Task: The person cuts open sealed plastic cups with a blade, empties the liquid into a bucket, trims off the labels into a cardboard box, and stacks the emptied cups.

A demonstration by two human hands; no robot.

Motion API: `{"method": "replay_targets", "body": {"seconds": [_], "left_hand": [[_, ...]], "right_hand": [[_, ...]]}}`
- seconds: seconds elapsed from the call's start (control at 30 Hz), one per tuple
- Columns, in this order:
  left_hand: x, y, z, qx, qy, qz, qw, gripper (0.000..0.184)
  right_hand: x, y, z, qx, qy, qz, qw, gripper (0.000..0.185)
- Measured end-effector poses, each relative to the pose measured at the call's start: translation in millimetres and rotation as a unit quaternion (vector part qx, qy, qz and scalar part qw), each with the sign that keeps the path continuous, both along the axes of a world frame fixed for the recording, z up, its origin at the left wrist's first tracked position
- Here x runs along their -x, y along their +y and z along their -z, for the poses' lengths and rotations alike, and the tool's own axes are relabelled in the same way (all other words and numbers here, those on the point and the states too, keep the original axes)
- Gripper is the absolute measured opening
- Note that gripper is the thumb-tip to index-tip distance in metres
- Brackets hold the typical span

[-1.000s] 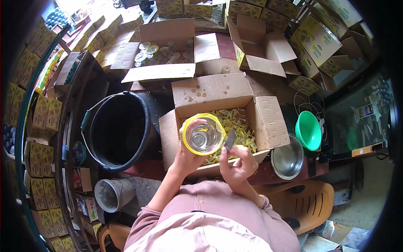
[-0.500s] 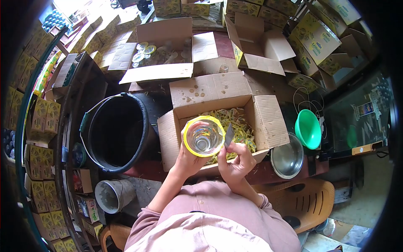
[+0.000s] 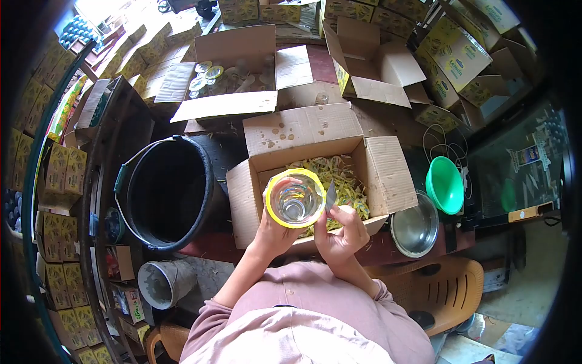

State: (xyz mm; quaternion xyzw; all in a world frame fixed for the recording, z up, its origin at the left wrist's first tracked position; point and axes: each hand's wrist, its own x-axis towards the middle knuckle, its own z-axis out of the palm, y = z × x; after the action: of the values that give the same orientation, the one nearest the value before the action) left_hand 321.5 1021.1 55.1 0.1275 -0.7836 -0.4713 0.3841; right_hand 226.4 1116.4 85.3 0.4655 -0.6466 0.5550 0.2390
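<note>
My left hand (image 3: 273, 235) is wrapped round a clear cup (image 3: 294, 206) with a yellow band round its rim. Its mouth faces up toward me, and the fingers show through the wall. In my right hand (image 3: 342, 235) a thin grey flat blade (image 3: 331, 195) is pinched between thumb and fingers, close against the right side of the yellow rim; whether it touches, I cannot tell. Below both hands stands an open cardboard box (image 3: 303, 134), with a heap of yellow strips and scraps (image 3: 347, 182) inside.
A black bucket (image 3: 209, 182) stands left, with a grey pail (image 3: 182, 282) below it. To the right are a metal bowl (image 3: 424, 233) and a green bowl (image 3: 448, 188). Behind, one open box (image 3: 233, 45) holds cups beside another open box (image 3: 394, 91). A chair (image 3: 467, 282) is lower right.
Almost nothing differs. The cup and both hands keep nearly the same place, with the blade still beside the rim; the view has shifted very slightly.
</note>
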Motion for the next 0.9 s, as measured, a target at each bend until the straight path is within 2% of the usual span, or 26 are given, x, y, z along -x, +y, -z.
{"method": "replay_targets", "body": {"seconds": [0.2, 0.3, 0.4, 0.6, 0.9], "left_hand": [[-1.8, -0.5, -8.5, 0.020, -0.015, -0.008, 1.000, 0.074], [-3.4, -0.5, -11.1, -0.012, -0.022, 0.018, 1.000, 0.074], [-4.0, -5.0, -5.7, 0.063, -0.042, 0.028, 0.997, 0.075], [-4.0, -6.9, -4.2, -0.034, -0.003, 0.062, 0.998, 0.073], [-5.9, -11.6, -11.2, -0.013, -0.042, 0.085, 0.995, 0.070]], "right_hand": [[2.5, -0.4, -2.6, -0.010, 0.006, 0.004, 1.000, 0.021], [5.7, -0.5, -4.1, -0.016, 0.000, 0.003, 1.000, 0.022], [13.3, 0.4, -5.4, -0.019, -0.011, -0.017, 1.000, 0.023], [14.9, 1.1, -3.5, -0.005, -0.038, -0.046, 0.998, 0.022], [13.4, 0.5, -4.7, -0.012, -0.029, -0.032, 0.999, 0.023]]}}
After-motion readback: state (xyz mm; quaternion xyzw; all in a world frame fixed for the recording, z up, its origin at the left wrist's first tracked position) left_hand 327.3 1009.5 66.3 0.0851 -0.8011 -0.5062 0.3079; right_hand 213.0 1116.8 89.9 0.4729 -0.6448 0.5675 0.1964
